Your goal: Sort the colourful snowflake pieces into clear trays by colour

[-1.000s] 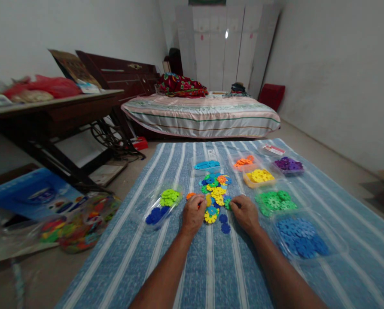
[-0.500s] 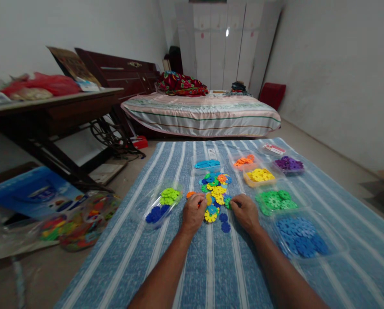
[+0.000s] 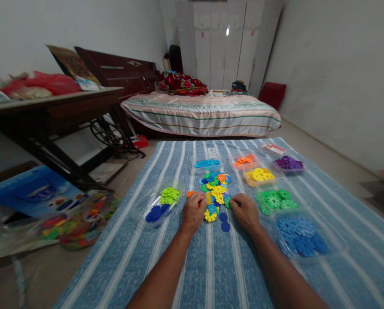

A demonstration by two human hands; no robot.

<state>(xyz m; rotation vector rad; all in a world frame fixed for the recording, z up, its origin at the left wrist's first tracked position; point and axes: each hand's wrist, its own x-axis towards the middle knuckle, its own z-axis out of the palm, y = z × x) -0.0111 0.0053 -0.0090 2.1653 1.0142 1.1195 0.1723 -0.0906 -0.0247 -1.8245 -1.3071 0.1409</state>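
A loose pile of flower-shaped notched plastic discs (image 3: 218, 191) in yellow, blue, green and orange lies on the striped cloth between my hands. My left hand (image 3: 193, 213) rests at the pile's left edge, fingers curled together. A bit of orange shows between its fingers, and an orange disc (image 3: 190, 194) pokes out behind it. On the other side, my right hand (image 3: 246, 211) is closed in a pinch, its fingertips against a green disc (image 3: 227, 202). What either hand grips is hidden. A few dark blue discs (image 3: 225, 226) lie just in front of the pile.
Clear tubs hold sorted discs: lime and dark blue (image 3: 158, 213) on the left, light blue (image 3: 207, 164), orange (image 3: 244, 160), yellow (image 3: 260, 175), purple (image 3: 288, 164), green (image 3: 276, 200) and blue (image 3: 301, 237). A lidded box (image 3: 274, 149) stands far right. Beyond is a bed (image 3: 198, 116).
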